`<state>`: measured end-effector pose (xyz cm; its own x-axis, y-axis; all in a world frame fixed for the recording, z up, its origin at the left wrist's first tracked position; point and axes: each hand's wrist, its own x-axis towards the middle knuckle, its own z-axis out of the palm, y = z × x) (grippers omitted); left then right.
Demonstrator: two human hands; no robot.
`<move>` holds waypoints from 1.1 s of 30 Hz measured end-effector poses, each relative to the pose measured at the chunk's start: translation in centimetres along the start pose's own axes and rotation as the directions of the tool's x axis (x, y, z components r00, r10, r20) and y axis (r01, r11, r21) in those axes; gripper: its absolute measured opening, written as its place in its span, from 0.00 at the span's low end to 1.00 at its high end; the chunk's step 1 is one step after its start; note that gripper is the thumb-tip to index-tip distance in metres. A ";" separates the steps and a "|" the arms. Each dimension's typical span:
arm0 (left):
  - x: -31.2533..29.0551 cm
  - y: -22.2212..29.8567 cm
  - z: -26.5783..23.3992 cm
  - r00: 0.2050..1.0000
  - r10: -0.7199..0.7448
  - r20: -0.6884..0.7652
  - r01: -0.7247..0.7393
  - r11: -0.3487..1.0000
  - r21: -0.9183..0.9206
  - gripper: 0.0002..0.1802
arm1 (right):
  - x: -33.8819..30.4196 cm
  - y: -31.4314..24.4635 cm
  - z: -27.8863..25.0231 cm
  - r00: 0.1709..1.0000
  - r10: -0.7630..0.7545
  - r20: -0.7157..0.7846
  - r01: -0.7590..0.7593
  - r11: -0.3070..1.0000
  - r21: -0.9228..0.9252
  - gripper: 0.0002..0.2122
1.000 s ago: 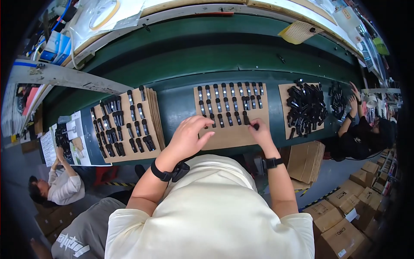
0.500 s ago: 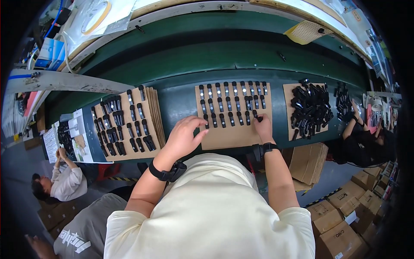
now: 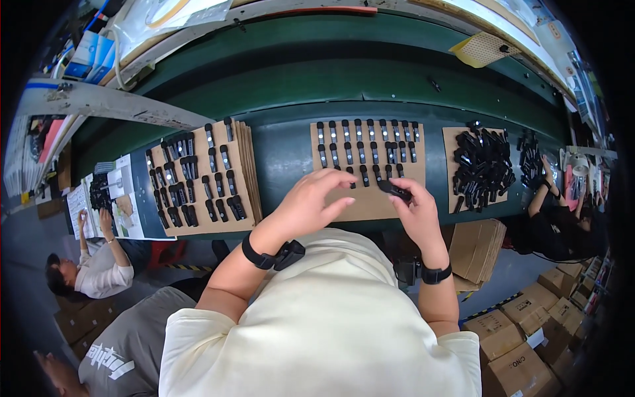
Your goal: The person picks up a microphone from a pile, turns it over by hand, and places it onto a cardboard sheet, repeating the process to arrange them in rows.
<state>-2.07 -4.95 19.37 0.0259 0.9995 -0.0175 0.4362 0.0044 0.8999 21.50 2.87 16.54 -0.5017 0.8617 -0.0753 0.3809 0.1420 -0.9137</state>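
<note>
A small black microphone (image 3: 399, 192) with a rounded foam-like tip lies tilted between the thumb and fingers of my right hand (image 3: 418, 210). It is over the lower right part of a brown cardboard sheet (image 3: 367, 206). Similar upright microphones (image 3: 360, 153) stand in three rows on that sheet, the lowest row partly covered by my hands. My left hand (image 3: 317, 202) hovers over the sheet's left side, thumb and fingers apart, with nothing in it.
To the right, a heap of black microphones (image 3: 483, 169) covers another cardboard sheet (image 3: 451, 137). On the left, more lie in rows on stacked cardboard (image 3: 247, 155). People work at the left (image 3: 102, 281) and right (image 3: 559, 218). Cartons (image 3: 522, 370) stand at lower right.
My right hand has let go of a microphone at the right end of the lowest row and drawn back toward me, now showing another in its fingers. My left hand has shifted slightly right.
</note>
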 end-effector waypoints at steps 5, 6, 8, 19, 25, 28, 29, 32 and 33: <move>-0.3 2.9 -0.5 0.973 0.228 -0.031 -0.228 0.974 0.016 0.16 | -0.9 -6.8 0.8 0.995 -0.096 0.020 0.098 0.992 -0.076 0.13; -0.5 3.1 -0.6 0.959 0.280 -0.051 -0.278 0.960 0.044 0.16 | -1.0 -7.4 1.0 0.989 -0.143 0.029 0.144 0.988 -0.055 0.13; -0.9 3.2 -0.8 0.939 0.336 -0.070 -0.331 0.941 0.071 0.16 | -1.3 -8.2 1.3 0.972 -0.230 0.040 0.231 0.973 -0.016 0.14; -2.7 3.5 -1.4 0.888 0.427 -0.169 -0.429 0.903 0.028 0.16 | -2.2 -9.6 1.9 0.894 -0.448 0.026 0.448 0.894 0.012 0.16; -2.7 3.3 -1.4 0.874 0.453 -0.176 -0.457 0.889 0.018 0.16 | -2.3 -9.6 2.1 0.865 -0.501 0.016 0.501 0.865 -0.025 0.16; -2.7 3.2 -1.4 0.868 0.459 -0.187 -0.466 0.885 0.011 0.17 | -2.3 -9.9 2.1 0.868 -0.496 0.018 0.497 0.867 -0.030 0.15; -2.7 3.0 -1.4 0.866 0.462 -0.189 -0.468 0.884 0.017 0.16 | -2.3 -9.9 2.1 0.868 -0.496 0.019 0.497 0.867 -0.031 0.15; -2.7 3.0 -1.4 0.862 0.468 -0.194 -0.471 0.881 0.029 0.16 | -2.1 -9.8 2.2 0.860 -0.510 0.018 0.510 0.859 -0.050 0.15; -2.9 3.4 -1.5 0.901 0.388 -0.194 -0.404 0.913 -0.052 0.16 | -2.0 -9.8 2.2 0.860 -0.510 0.019 0.510 0.859 -0.050 0.15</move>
<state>-2.00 -7.80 23.14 0.0179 0.9083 0.4180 0.3414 -0.3985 0.8512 17.11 -1.35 24.76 -0.6402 0.6597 0.3937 0.1100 0.5859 -0.8029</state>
